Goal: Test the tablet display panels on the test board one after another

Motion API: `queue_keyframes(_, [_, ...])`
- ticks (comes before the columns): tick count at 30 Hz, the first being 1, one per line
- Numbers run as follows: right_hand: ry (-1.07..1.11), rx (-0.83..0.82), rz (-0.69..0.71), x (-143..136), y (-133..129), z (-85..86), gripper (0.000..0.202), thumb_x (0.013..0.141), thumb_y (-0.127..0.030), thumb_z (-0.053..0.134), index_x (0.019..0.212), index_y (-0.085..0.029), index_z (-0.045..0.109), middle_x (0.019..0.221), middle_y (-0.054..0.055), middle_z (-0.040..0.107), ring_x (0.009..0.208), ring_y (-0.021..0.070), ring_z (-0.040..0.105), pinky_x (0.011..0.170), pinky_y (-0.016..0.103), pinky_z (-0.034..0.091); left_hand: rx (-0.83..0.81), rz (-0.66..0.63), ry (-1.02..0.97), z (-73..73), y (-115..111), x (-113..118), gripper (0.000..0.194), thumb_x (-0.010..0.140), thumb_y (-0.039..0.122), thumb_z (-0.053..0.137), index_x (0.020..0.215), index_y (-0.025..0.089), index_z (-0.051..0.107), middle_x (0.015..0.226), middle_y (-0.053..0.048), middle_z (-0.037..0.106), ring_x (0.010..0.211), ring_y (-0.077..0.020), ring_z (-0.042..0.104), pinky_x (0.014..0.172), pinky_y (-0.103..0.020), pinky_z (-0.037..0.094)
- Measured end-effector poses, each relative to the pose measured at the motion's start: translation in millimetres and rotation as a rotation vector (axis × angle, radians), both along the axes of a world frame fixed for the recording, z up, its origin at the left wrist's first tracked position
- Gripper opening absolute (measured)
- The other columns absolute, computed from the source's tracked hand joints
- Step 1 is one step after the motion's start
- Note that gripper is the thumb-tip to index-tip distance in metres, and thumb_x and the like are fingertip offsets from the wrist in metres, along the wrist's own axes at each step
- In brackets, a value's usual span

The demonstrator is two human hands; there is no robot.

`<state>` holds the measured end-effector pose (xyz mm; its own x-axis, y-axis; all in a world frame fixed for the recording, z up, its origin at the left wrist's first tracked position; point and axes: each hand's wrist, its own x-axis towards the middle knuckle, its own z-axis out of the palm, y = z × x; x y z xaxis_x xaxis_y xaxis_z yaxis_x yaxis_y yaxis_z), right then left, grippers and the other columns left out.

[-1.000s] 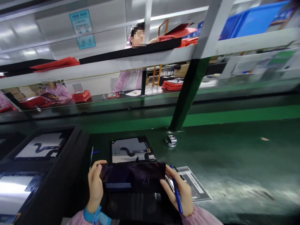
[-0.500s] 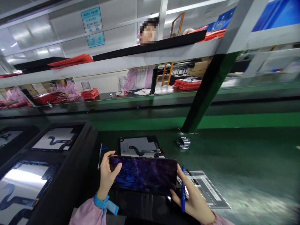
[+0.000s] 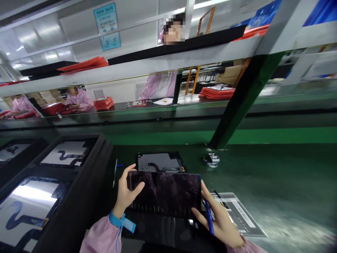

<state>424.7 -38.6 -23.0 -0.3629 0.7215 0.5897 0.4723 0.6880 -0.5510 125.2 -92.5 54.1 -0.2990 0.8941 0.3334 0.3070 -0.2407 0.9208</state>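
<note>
Blue poster [image 3: 107, 19] on grey wall panels [image 3: 139, 28] behind red stacks [image 3: 103, 103].

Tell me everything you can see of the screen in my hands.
The screen is a dark, glossy rectangle held lengthwise, its face turned toward the camera. Green marks show near its lower edge. The left hand grips one end, thumb over the face; the right hand, also holding a blue pen-like tool, grips the other.

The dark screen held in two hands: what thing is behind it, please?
Behind the dark screen lies a grey panel with a curved black cable; the panel's nearer part is hidden.
</note>
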Motion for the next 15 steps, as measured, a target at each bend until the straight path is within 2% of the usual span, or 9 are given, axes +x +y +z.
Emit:
queue_keyframes(2, [0.015,-0.084,0.032,0,1,2.1,0.08,0.09,-0.037,0.054,0.155,-0.023,0.009,0.135,0.012,0.059,0.103,0.0252,0.069,0.086,0.035,0.058,-0.003,-0.001,0.0,-0.1,1,-1,0.053,0.078,0.034,0.071,0.127,0.023,0.052,0.105,-0.005,0.064,0.094,-0.0222,0.063,0.089,-0.036,0.049])
queue_keyframes(4, [0.046,-0.158,0.043,0,1,2.8,0.078,0.091,-0.038,0.055,0.154,-0.022,0.012,0.13,0.01,0.063,0.099,0.0228,0.071,0.085,0.032,0.058,0.008,0.008,-0.059,-0.7,3,-2,0.044,0.085,0.037,0.064,0.125,0.024,0.054,0.104,-0.004,0.065,0.101,-0.0215,0.062,0.095,-0.035,0.045])
queue_keyframes(7, [0.16,-0.214,-0.033,1,-1,1.2,0.066,0.09,-0.045,0.054,0.149,-0.023,0.034,0.13,0.008,0.063,0.107,0.0252,0.067,0.089,0.033,0.056,-0.01,0.059,-0.245,-0.3,6,-1,0.037,0.088,0.043,0.057,0.121,0.025,0.058,0.101,-0.004,0.069,0.103,-0.0208,0.063,0.096,-0.034,0.045])
queue_keyframes(10, [0.328,-0.303,-0.192,0,-11,3.6,0.059,0.086,-0.051,0.057,0.139,-0.025,0.05,0.12,0.005,0.069,0.101,0.025,0.07,0.082,0.028,0.059,-0.084,0.139,-0.387,2.9,7,4,0.033,0.083,0.048,0.062,0.101,0.021,0.066,0.093,-0.006,0.072,0.093,-0.0232,0.067,0.085,-0.034,0.051])
queue_keyframes(13, [0.466,-0.417,-0.31,-5,-25,17.5,0.065,0.082,-0.051,0.064,0.139,-0.022,0.052,0.101,0.004,0.075,0.089,0.0231,0.073,0.069,0.023,0.06,-0.082,0.199,-0.334,6.5,5,8,0.03,0.081,0.048,0.065,0.087,0.018,0.069,0.098,-0.009,0.073,0.095,-0.0264,0.068,0.085,-0.038,0.053])
queue_keyframes(15, [0.55,-0.511,-0.318,-9,-32,31.2,0.07,0.081,-0.05,0.065,0.142,-0.02,0.047,0.079,0.001,0.075,0.072,0.0201,0.072,0.056,0.02,0.058,-0.014,0.214,-0.153,7.2,-4,9,0.024,0.083,0.043,0.065,0.084,0.02,0.071,0.112,-0.011,0.069,0.106,-0.0285,0.064,0.093,-0.043,0.05])
